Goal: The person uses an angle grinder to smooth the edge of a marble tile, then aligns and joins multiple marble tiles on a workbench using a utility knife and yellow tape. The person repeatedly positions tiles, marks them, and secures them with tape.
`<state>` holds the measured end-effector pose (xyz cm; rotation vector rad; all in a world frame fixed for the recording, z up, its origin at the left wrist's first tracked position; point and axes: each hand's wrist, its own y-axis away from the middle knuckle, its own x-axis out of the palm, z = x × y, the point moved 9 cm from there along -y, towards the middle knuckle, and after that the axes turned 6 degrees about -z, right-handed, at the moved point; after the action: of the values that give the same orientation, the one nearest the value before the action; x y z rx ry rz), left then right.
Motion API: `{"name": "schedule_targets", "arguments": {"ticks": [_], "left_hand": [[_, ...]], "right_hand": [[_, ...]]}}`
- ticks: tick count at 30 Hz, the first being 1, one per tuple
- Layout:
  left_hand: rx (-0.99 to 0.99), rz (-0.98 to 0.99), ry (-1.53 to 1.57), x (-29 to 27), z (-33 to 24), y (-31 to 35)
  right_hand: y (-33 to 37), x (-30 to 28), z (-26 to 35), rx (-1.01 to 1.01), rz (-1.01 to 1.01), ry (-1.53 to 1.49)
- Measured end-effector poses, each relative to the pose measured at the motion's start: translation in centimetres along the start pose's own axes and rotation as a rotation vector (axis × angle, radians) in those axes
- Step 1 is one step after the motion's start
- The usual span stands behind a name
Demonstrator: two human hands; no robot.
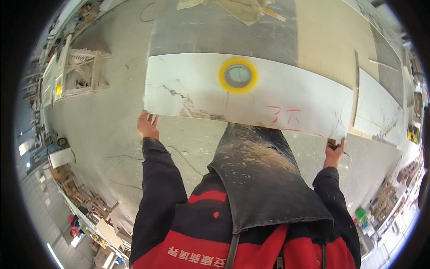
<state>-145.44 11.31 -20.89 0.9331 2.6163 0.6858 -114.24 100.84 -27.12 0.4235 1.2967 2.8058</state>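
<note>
A long white marble-look slab (pixel 188 76) with dark veins and red handwritten marks lies across in front of me. A roll of yellow tape (pixel 253 77) rests flat on it, near the middle. My left hand (pixel 148 126) is closed on the slab's near left corner, thumb and fingers at the edge. At the near right corner my right hand (pixel 333 154) grips the edge too. Between its fingers is a thin dark stick, perhaps a pen, too small to name surely. The undersides of both grips are hidden by the slab.
Beneath and beyond the slab is a grey tabletop (pixel 215 36) with a beige board (pixel 329 36) on its right. Crumpled beige cloth (pixel 244 10) lies at the far edge. Another white slab (pixel 376 105) lies at right. A wooden frame (pixel 83 71) stands at left; cables cross the floor.
</note>
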Motion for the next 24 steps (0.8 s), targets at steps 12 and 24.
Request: {"name": "schedule_targets", "arguments": {"ticks": [12,24], "left_hand": [[0.113,0.006,-0.081,-3.0,-2.6,-1.1],[-0.507,0.15,0.331,2.2,9.7,10.1]], "right_hand": [[2.0,0.3,-1.4,-0.003,-0.037,0.021],[7.3,0.6,-5.9,0.136,0.055,-0.134]]}}
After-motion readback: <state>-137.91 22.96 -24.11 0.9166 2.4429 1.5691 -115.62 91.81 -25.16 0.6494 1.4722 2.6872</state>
